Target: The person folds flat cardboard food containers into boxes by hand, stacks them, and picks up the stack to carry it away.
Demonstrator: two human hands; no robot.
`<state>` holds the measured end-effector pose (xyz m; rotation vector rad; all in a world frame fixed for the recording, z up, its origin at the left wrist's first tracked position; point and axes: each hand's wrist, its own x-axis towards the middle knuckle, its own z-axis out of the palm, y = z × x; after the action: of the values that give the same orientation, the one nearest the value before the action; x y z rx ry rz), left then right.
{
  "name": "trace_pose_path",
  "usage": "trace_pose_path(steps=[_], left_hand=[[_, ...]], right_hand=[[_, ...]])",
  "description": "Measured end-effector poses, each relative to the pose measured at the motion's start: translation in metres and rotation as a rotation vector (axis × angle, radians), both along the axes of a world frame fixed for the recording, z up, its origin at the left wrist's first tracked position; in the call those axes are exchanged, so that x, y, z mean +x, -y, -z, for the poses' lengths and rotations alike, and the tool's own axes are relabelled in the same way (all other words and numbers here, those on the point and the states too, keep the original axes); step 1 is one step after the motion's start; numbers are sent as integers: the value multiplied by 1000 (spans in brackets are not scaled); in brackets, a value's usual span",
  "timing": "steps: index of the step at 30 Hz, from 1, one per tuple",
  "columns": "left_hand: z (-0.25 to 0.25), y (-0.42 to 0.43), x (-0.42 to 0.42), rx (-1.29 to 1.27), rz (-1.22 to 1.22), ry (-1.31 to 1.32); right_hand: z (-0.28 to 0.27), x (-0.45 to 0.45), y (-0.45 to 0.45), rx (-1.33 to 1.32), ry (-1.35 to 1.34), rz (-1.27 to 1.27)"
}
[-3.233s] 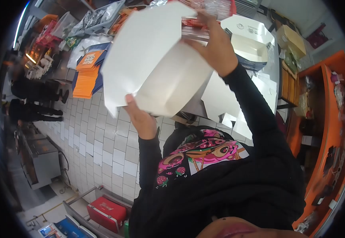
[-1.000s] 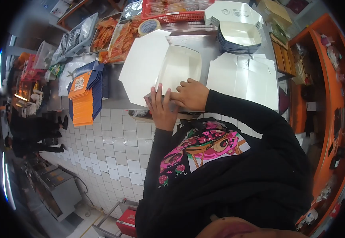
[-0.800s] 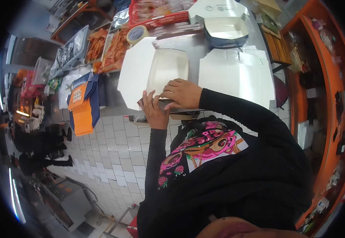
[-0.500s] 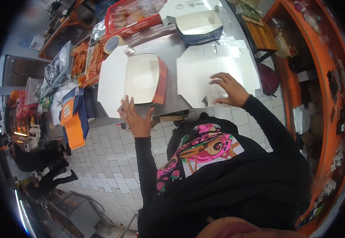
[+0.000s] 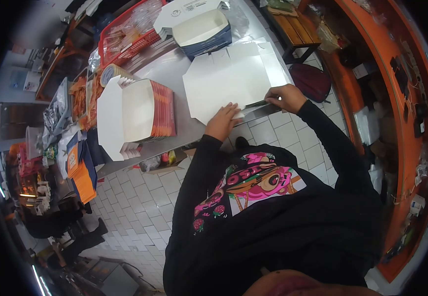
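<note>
A flat white cardboard box blank [image 5: 228, 79] lies on the metal table in front of me, apparently on top of others. My left hand [image 5: 223, 122] rests at its near edge, fingers stretched out over a small flap. At the blank's near right corner, my right hand [image 5: 287, 98] pinches the edge between thumb and fingers. To the left stands a stack of nested food boxes [image 5: 140, 108] with red printed sides and white insides. Behind the blank sits another stack of nested boxes [image 5: 201, 32] with dark blue sides.
A red plastic basket [image 5: 130, 39] of bagged items stands at the far left of the metal table [image 5: 182, 126], near a tape roll [image 5: 115, 74]. Orange and blue folded packaging [image 5: 82, 170] hangs over the left edge. A maroon bag [image 5: 310, 81] and orange shelving [image 5: 371, 64] are rightward.
My left hand has left the red box stack and moved right to the blank's near edge. My right hand has closed on the blank's corner. The camera view has shifted.
</note>
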<state>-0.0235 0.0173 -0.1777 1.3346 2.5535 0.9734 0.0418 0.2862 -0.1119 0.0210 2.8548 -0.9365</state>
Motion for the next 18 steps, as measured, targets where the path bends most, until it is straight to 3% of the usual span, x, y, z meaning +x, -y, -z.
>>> trace_pose_path(steps=[2, 5, 9, 12, 14, 15, 17, 18], left_hand=[[4, 4, -10, 53, -62, 227], [-28, 3, -20, -41, -223, 451], [-43, 2, -23, -102, -236, 448], [-33, 7, -25, 34, -246, 483], [-28, 10, -26, 289, -192, 752], [-34, 10, -24, 293, -198, 750], [-45, 15, -20, 303, -108, 325], [-45, 19, -20, 303, -113, 321]], right_hand=[[3, -10, -13, -24, 1, -48], [8, -22, -24, -428, 328, -127], [33, -38, -33, -514, 428, -152], [33, -46, -27, -615, 290, -71], [20, -47, -11, -418, 31, 21], [14, -49, -4, -347, 7, 78], [0, -51, 7, -316, -93, 123], [-12, -51, 14, -285, -191, 174]])
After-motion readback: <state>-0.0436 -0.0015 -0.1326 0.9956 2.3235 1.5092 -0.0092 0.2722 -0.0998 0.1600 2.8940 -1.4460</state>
